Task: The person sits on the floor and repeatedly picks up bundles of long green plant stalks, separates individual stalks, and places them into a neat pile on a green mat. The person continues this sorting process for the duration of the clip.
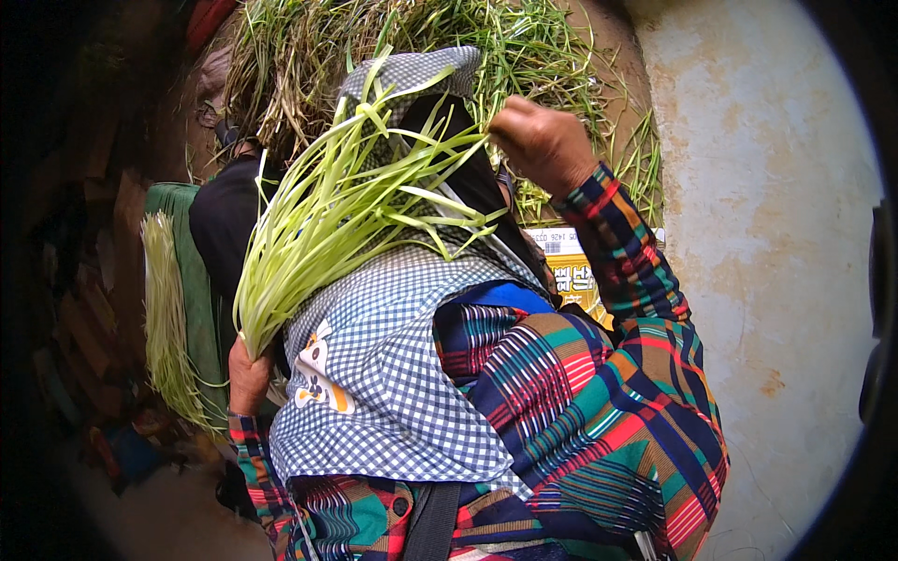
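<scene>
My left hand grips the lower ends of a bunch of pale yellow-green chives, at the left of my lap. The long flat blades fan up and to the right across my blue-and-white checked apron. At the upper right, my right hand is closed at the tips of a few outstretched blades, which it seems to pinch. Its fingertips are partly hidden by the hand itself. A second chive bunch lies to the left, on a green cloth-like surface.
A large heap of loose green and dried blades covers the ground ahead. Under my right forearm is a yellow printed package bearing writing. A pale stained slab runs along the right. Dark clutter stands at the far left.
</scene>
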The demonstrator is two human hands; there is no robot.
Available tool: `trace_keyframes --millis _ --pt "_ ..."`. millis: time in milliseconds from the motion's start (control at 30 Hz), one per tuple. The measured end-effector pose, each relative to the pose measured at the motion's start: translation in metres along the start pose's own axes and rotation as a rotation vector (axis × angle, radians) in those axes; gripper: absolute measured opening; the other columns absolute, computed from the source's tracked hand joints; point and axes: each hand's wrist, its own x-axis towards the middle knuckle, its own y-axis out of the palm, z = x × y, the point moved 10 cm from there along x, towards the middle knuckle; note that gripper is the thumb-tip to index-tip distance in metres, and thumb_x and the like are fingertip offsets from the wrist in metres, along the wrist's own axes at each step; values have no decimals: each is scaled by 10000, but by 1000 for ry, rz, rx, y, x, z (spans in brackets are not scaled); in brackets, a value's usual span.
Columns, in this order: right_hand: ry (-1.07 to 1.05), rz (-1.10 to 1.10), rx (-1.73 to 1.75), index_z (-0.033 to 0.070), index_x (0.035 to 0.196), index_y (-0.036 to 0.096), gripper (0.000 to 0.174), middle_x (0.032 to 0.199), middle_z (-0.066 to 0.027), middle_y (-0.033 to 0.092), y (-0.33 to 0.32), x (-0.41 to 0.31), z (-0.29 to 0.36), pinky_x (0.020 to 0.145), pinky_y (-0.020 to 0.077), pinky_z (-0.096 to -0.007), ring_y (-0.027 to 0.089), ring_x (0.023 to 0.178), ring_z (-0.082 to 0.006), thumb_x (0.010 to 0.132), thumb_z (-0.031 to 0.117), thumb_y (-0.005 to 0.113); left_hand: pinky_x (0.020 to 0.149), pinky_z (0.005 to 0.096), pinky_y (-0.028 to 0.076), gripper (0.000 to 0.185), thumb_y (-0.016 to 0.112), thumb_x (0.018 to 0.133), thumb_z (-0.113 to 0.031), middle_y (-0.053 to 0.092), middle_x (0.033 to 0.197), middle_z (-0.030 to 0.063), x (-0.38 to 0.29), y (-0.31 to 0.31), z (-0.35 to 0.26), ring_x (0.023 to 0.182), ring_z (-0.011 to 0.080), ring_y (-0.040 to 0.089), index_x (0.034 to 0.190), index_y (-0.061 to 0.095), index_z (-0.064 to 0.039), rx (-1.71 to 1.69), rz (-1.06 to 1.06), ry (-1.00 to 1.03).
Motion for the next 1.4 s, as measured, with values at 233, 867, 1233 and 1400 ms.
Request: trace_keyframes --millis 233,867,1233,1400 --pt "370 122 -213 128 934 638 185 954 -86 648 3 -30 -114 649 535 -441 654 775 -331 929 312 622 863 317 494 310 595 933 -70 701 1111 119 4 3 0 977 215 652 1234 616 -1 -28 4 -12" --pt "-69 -33 413 15 1035 659 205 999 -104 643 -14 25 26 747 533 -310 664 863 -247 838 -41 676 844 344 501 296 591 927 -85 700 1089 153 -1 -2 19 961 270 666 1209 614 4 -9 -26 -33" --pt "-215 -11 171 71 973 609 223 881 -71 598 -2 13 90 618 529 -359 652 731 -280 795 96 741 840 333 503 307 627 917 -82 704 1076 137 -2 -1 27 951 239 662 1214 614 -8 -39 -20 -34" --pt "-169 -22 97 78 956 590 160 866 -76 597 4 7 82 594 515 -382 642 710 -288 835 92 693 840 329 503 309 628 912 -70 705 1075 135 -1 1 34 955 235 663 1215 616 -10 -83 -25 -67"
